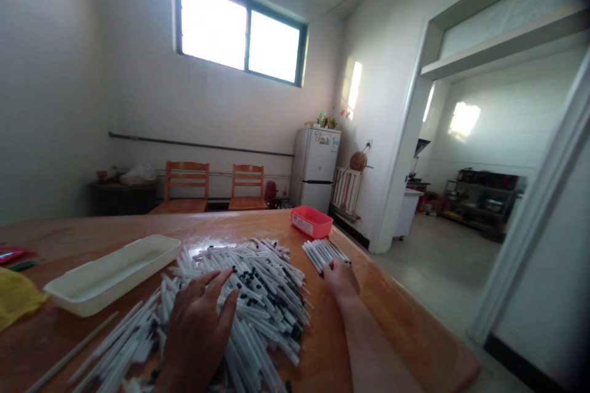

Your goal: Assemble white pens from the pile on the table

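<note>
A large heap of white pens [271, 267], or pen barrels, covers the middle of the table, with small black caps [249, 276] scattered among them. My left hand [200, 313] is over the heap's near left side, fingers apart and the index finger reaching toward a black cap. Right of the heap, several white pens [325, 252] lie side by side in a neat row. My right hand [340, 279] is at the near end of this row with its fingers curled closed; whatever they pinch is hidden.
Beyond the row stands a pink-red plastic basket [312, 224]. A long cream tray [108, 276] lies left of the heap, near a yellow cloth or bag [18, 298]. The wooden table's [415, 331] edge slants along the right. Two chairs [187, 184] and a fridge [318, 163] stand behind.
</note>
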Demonstrator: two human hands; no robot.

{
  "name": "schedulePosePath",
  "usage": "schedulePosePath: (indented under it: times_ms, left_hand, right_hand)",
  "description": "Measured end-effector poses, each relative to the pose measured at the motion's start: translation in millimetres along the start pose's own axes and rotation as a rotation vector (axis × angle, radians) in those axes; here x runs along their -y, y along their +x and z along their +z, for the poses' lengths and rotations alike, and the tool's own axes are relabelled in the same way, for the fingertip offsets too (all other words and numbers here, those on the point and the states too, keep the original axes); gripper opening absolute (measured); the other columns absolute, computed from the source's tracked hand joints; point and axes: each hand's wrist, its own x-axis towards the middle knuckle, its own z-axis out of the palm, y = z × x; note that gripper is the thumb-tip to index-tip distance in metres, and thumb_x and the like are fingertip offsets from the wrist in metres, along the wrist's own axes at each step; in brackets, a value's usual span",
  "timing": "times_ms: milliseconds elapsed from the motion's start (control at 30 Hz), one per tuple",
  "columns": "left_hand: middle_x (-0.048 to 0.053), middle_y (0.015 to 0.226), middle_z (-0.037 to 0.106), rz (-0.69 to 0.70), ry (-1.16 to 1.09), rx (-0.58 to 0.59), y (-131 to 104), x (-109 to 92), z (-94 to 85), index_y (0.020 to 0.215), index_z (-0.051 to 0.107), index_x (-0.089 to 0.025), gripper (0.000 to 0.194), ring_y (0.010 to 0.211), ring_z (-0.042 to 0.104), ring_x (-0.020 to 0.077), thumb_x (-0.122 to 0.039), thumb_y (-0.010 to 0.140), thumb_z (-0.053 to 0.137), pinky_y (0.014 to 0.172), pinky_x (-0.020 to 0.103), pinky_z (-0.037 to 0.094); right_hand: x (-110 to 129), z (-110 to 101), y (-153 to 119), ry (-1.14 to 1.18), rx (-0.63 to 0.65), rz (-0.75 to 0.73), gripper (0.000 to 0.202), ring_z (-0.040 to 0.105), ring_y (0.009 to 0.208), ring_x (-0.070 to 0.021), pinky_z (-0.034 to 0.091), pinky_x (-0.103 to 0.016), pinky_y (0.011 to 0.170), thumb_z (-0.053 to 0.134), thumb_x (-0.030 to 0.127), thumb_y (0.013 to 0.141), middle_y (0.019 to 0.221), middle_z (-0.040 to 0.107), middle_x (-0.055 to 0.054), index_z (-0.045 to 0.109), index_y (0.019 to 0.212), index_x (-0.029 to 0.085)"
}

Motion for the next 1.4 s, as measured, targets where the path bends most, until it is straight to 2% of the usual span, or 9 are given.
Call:
schedulePosePath:
  times_ms: [400,567,767,1033,1233,1400]
  left_hand:
    - [0.012,0.115,0.064,-0.021,-0.028,0.008,-0.5,2.6,0.9,0.117,0.066,-0.02,0.037,0.108,0.058,0.0306,-0.042,0.089,0.056,0.099,0.047,0.041]
    - [0.01,0.111,0.067,-0.058,-0.077,0.033,0.0,6.6,2.0,0.115,0.067,-0.022,0.035,0.106,0.06,0.0288,-0.042,0.089,0.056,0.099,0.046,0.041]
    - [0.008,0.108,0.069,-0.103,-0.111,0.069,-0.3,8.5,4.4,0.112,0.068,-0.023,0.033,0.105,0.061,0.0285,-0.044,0.089,0.056,0.097,0.045,0.042]
    - [0.007,0.106,0.07,-0.171,-0.162,0.102,0.1,9.5,3.6,0.11,0.07,-0.024,0.035,0.103,0.063,0.0277,-0.046,0.088,0.055,0.096,0.044,0.044]
    - [0.008,0.108,0.07,-0.347,-0.282,0.174,2.7,10.5,3.3,0.108,0.071,-0.022,0.04,0.106,0.064,0.0281,-0.051,0.086,0.054,0.097,0.045,0.046]
    - [0.008,0.109,0.072,-0.469,-0.356,0.209,2.6,8.9,0.7,0.108,0.072,-0.022,0.044,0.107,0.066,0.0288,-0.055,0.085,0.054,0.096,0.044,0.048]
  right_hand:
    - [-3.6,4.3,2.9,-0.015,-0.009,0.033,0.022,0.067,0.084,-0.0266,0.042,-0.033,0.066,0.052,0.037,0.086,0.089,0.072,-0.013,0.064,0.088,0.019]
    - [4.1,-2.1,-1.2,0.021,-0.048,-0.032,0.023,0.067,0.088,-0.0241,0.04,-0.03,0.068,0.047,0.035,0.09,0.089,0.072,-0.011,0.063,0.096,0.019]
    - [9.8,-0.8,-6.5,0.052,-0.043,-0.105,0.018,0.065,0.083,-0.0214,0.038,-0.027,0.066,0.05,0.031,0.088,0.086,0.071,-0.009,0.064,0.091,0.02]
    - [22.7,8.1,-15.5,0.099,0.059,-0.237,0.017,0.061,0.074,-0.0173,0.035,-0.025,0.062,0.054,0.031,0.085,0.08,0.07,-0.005,0.066,0.086,0.019]
    - [26.5,14.4,-23.0,0.099,0.188,-0.293,0.013,0.059,0.069,-0.0153,0.033,-0.024,0.058,0.06,0.029,0.079,0.077,0.07,-0.003,0.069,0.082,0.019]
    - [27.0,20.3,-26.7,0.045,0.234,-0.283,0.017,0.059,0.07,-0.0162,0.03,-0.025,0.057,0.063,0.036,0.077,0.077,0.069,-0.003,0.069,0.079,0.02]
